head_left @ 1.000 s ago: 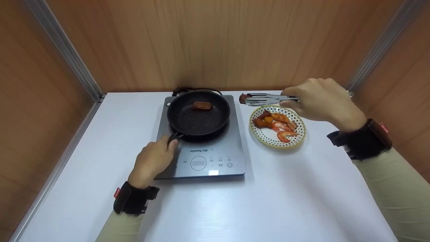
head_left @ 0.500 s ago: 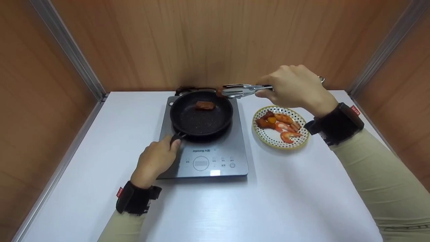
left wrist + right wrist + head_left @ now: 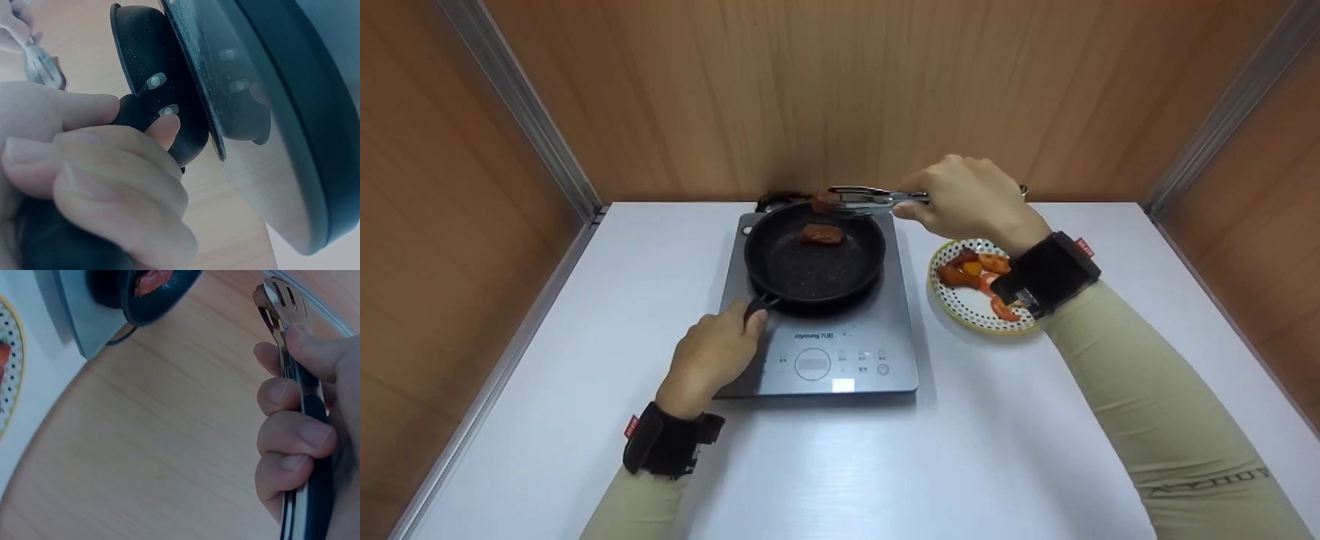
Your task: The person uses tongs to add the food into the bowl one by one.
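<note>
My left hand [image 3: 712,354] grips the handle of a black frying pan [image 3: 810,274]; its curled fingers [image 3: 124,169] show in the left wrist view. One reddish-brown piece of meat [image 3: 822,235] lies inside the pan. Metal food tongs [image 3: 870,199] are in my right hand [image 3: 967,201], which stands high behind the plate and points left. Between the tongs' slotted tips a second brown piece of meat [image 3: 263,299] is clamped, over the pan's far rim in the head view. The fingers of my right hand wrap the tongs' dark handles in the right wrist view.
Under the pan sits a grey induction cooker [image 3: 855,382] on a white table [image 3: 825,465]. To its right stands a dotted plate [image 3: 960,309] with shrimp and other food, partly hidden by my right wrist. A cable lies behind the cooker, near the wooden back wall [image 3: 825,90].
My right hand has carried the tongs and their piece of meat left, from above the plate to the pan's far rim. The left hand keeps its hold on the pan handle.
</note>
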### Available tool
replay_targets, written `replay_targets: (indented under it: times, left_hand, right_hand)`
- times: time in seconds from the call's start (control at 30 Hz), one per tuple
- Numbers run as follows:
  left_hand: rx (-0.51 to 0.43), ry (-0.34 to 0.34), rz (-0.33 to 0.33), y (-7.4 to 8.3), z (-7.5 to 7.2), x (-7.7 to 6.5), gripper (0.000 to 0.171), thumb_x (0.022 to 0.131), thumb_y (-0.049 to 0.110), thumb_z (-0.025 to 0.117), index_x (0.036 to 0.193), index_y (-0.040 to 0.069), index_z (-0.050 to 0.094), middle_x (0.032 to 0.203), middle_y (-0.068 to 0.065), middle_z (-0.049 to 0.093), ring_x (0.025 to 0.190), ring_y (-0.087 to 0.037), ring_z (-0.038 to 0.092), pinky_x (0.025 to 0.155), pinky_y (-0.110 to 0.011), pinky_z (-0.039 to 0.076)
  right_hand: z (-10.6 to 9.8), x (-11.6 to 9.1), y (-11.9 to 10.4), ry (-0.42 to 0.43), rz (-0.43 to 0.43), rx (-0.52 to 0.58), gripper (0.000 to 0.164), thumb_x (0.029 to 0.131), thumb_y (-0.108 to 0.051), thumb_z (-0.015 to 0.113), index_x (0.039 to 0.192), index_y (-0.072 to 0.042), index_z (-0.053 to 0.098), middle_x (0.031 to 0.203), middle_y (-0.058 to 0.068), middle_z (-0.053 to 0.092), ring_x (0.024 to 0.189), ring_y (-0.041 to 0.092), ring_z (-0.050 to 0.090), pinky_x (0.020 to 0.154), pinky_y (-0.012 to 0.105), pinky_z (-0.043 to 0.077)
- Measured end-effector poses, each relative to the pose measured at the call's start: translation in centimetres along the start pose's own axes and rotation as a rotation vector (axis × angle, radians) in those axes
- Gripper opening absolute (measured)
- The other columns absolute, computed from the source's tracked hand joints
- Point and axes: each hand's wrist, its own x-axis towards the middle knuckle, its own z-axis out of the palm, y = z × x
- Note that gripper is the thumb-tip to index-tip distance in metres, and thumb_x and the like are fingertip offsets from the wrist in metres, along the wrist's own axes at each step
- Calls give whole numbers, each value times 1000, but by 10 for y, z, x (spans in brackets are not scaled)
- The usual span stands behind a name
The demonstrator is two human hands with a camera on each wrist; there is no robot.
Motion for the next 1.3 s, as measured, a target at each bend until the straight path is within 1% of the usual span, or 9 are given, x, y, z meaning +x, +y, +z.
replay_targets:
  times: [0.1,0.2,0.3,0.47,0.6,0.83,0.9,1.03,1.3]
  left_hand:
    - [2,1,-1,0,-1,0,40,115,39,43,121,4,61,82,-13,65,76,-30,63,60,-41,46]
    - [1,0,1,0,-2,-1,38,115,39,43,119,5,61,81,-13,64,76,-29,62,60,-41,45]
    - [0,-2,2,0,-3,-2,38,115,39,43,117,6,60,82,-13,63,75,-29,62,60,-41,45]
    - [12,-3,-2,-2,-3,-1,41,115,39,42,125,4,61,91,-18,68,83,-33,66,63,-45,49]
    - [12,-1,5,-1,-2,-1,43,115,39,42,130,3,60,98,-22,71,88,-37,70,66,-49,51]
    - [-1,4,14,3,-1,1,39,115,38,44,122,4,61,93,-18,69,82,-32,66,64,-46,49]
    - [-4,-2,12,3,-1,0,38,115,38,43,119,5,61,90,-16,68,81,-31,66,63,-45,48]
    - [-11,-19,6,3,-2,-1,36,115,39,43,115,7,59,86,-13,64,78,-30,63,62,-43,46]
    - [-7,-15,7,1,-2,-2,35,115,39,43,116,8,58,86,-14,63,77,-30,61,62,-42,44]
  right_hand:
    - [14,7,-2,-22,45,41,31,104,-50,66,112,-22,79,91,2,70,80,23,62,64,41,43]
    - [28,13,-5,-40,83,83,36,105,-50,65,121,-21,79,108,4,75,95,25,68,74,46,51]
    - [43,19,-12,-27,109,114,36,105,-49,64,128,-25,77,121,3,76,105,27,69,85,53,54]
    - [69,29,-26,0,136,146,30,105,-48,63,116,-24,79,110,4,75,96,28,68,84,54,53]
    - [87,34,-32,-28,164,169,31,106,-47,62,109,-20,78,110,6,74,100,29,67,87,55,52]
    - [106,37,-35,-78,194,179,39,106,-47,61,135,-24,74,133,6,72,120,30,66,98,54,52]
    - [109,37,-36,-80,192,174,40,106,-47,61,137,-25,74,135,7,71,124,31,65,98,55,52]
    - [112,37,-41,-77,179,166,38,106,-47,62,133,-25,76,130,6,73,120,32,66,96,55,53]
    - [116,41,-49,-44,176,135,32,105,-46,63,104,-18,77,105,5,73,96,27,68,84,54,55]
